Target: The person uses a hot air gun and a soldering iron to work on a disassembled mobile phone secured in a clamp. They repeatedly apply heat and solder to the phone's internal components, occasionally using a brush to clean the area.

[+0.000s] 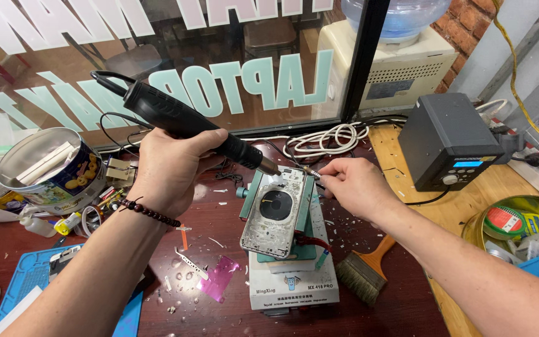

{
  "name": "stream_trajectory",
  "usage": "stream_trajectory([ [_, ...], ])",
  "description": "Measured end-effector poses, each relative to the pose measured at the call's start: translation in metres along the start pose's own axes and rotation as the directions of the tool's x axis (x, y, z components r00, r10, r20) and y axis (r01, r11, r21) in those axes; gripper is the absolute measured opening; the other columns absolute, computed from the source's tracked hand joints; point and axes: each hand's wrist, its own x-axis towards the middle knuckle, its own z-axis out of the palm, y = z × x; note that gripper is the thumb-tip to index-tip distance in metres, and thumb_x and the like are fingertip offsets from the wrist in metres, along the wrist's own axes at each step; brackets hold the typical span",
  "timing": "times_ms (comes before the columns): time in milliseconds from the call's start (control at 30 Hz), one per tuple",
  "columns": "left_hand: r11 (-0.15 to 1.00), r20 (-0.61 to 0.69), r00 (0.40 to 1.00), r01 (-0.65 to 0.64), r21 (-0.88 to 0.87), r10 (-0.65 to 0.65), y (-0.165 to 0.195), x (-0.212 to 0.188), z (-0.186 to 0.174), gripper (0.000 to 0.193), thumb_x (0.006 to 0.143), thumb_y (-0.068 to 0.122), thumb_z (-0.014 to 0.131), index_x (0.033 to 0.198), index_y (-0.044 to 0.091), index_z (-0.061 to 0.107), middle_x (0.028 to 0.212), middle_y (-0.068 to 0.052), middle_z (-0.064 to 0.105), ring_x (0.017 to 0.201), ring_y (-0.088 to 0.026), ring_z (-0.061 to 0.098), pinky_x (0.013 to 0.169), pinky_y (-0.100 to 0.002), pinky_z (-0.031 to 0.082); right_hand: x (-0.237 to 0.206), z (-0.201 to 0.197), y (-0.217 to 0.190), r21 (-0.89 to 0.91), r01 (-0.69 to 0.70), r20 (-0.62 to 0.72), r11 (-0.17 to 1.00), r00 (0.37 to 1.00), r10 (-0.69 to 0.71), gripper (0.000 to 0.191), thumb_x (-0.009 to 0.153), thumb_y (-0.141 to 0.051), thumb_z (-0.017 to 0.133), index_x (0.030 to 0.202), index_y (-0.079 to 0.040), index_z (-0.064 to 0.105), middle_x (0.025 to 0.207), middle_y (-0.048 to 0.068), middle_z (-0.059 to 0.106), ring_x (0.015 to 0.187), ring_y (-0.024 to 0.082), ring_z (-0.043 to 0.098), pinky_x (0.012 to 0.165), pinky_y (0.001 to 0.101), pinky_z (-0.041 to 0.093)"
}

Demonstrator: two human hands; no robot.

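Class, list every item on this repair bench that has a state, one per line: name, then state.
left hand: gripping the black hot air handle, nozzle aimed at the phone's top edge
right hand: pinching a thin metal tool at the phone's top
phone housing: clamped in the green holder
black station: display lit
tin: open

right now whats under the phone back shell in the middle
The phone back shell lies in a teal clamp fixture, which sits on a white heating box. The fixture's bed and most of the box top are covered, so what is on them cannot be seen.
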Motion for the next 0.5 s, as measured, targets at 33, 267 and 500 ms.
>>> stream_trajectory([
  [33, 1.0, -0.008, 1.0, 0.013, 0.001, -0.013, 0.0, 0.0, -0.001, 0.025, 0.081, -0.001, 0.075, 0.101, -0.002, 0.06, 0.101, -0.012, 0.071, 0.089, -0.025, 0.076, 0.076, -0.038, 0.067, -0.001, -0.002, -0.003, -0.032, 0.012, -0.022, 0.999, 1.0, -0.013, 0.023, 0.09, -0.02, 0.067, 0.107, -0.01, 0.078, 0.078, 0.007, 0.08, 0.073, 0.016, 0.076, 0.07, 0.0321, 0.057],
  [267, 0.999, -0.038, 0.998, 0.042, -0.013, -0.042, -0.001, -0.008, -0.007, 0.025, 0.08, -0.002, 0.075, 0.099, 0.0, 0.059, 0.1, -0.011, 0.07, 0.088, -0.026, 0.076, 0.077, -0.038, 0.068, -0.031, -0.025, -0.02, -0.349, 0.023, 0.034, 0.937, 0.999, -0.012, 0.024, 0.089, -0.031, 0.068, 0.108, -0.022, 0.079, 0.079, 0.011, 0.077, 0.074, 0.026, 0.075, 0.073, 0.04, 0.057],
  [500, 1.0, -0.033, 0.999, 0.025, 0.018, -0.024, -0.005, -0.008, -0.001, 0.024, 0.081, -0.003, 0.075, 0.099, -0.002, 0.06, 0.1, -0.011, 0.07, 0.089, -0.025, 0.076, 0.078, -0.036, 0.069, -0.038, -0.02, -0.029, -0.393, 0.178, 0.018, 0.902, 0.982, -0.186, 0.023, 0.089, -0.029, 0.067, 0.106, -0.019, 0.079, 0.093, 0.012, 0.078, 0.089, 0.032, 0.074, 0.082, 0.044, 0.057],
])
